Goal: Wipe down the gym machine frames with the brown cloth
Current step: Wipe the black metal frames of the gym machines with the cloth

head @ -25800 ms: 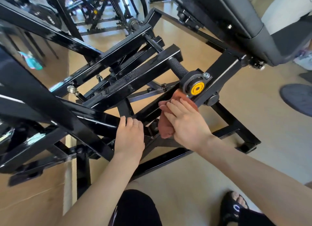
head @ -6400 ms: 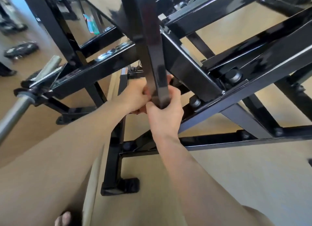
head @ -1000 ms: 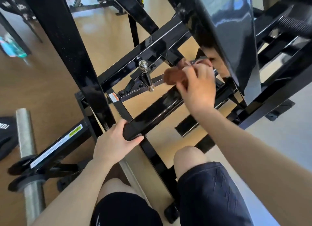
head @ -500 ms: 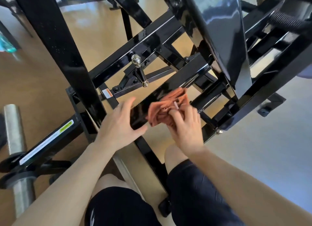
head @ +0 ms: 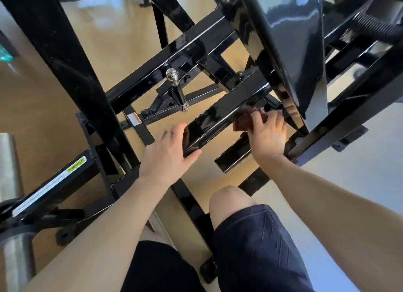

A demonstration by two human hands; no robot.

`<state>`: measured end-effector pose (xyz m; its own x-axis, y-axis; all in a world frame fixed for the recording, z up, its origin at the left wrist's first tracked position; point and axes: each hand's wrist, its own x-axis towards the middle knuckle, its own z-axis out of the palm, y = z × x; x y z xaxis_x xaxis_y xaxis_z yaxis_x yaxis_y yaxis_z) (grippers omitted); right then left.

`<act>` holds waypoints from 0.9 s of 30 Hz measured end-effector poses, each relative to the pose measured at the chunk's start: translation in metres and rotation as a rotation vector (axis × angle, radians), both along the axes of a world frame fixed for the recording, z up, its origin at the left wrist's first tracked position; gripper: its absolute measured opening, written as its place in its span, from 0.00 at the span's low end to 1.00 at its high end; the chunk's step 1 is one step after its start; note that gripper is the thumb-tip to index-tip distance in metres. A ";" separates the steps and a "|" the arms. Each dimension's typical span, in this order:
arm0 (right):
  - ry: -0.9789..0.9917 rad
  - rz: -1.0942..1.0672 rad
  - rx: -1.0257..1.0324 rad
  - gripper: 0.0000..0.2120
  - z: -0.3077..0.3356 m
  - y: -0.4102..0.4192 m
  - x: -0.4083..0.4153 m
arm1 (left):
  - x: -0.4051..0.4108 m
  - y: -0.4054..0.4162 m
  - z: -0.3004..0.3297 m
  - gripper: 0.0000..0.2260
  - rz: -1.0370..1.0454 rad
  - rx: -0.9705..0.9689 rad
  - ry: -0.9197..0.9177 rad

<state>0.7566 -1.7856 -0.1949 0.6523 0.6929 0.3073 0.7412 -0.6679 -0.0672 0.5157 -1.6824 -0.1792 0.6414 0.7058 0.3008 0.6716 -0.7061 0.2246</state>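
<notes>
A glossy black gym machine frame fills the view, with a slanted square bar [head: 220, 117] running from lower left to upper right. My left hand [head: 168, 154] grips the lower end of that bar, thumb under it, a ring on one finger. My right hand [head: 267, 137] presses the brown cloth [head: 242, 122] against the underside of the same bar, further up. Most of the cloth is hidden by my fingers and the bar.
A wide black upright [head: 65, 58] stands at the left and a broad black plate [head: 290, 41] hangs above my right hand. A silver barbell sleeve [head: 11, 204] lies at the far left. A chrome-ended pin [head: 174, 82] sits mid-frame. My knees are below, on a tan floor.
My right hand has carried the cloth up and to the right along the bar, tucking it beneath. My left hand has closed around the bar's lower end.
</notes>
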 end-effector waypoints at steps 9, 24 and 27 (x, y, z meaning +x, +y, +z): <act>-0.006 0.221 -0.121 0.33 -0.029 -0.020 -0.056 | -0.004 0.002 -0.003 0.33 -0.007 0.003 -0.021; 0.079 -0.051 -0.065 0.16 0.049 0.048 0.024 | -0.001 0.006 -0.006 0.33 -0.005 -0.004 -0.009; 0.034 -0.036 -0.004 0.19 0.027 0.032 0.011 | -0.001 0.005 -0.004 0.34 -0.003 -0.013 -0.009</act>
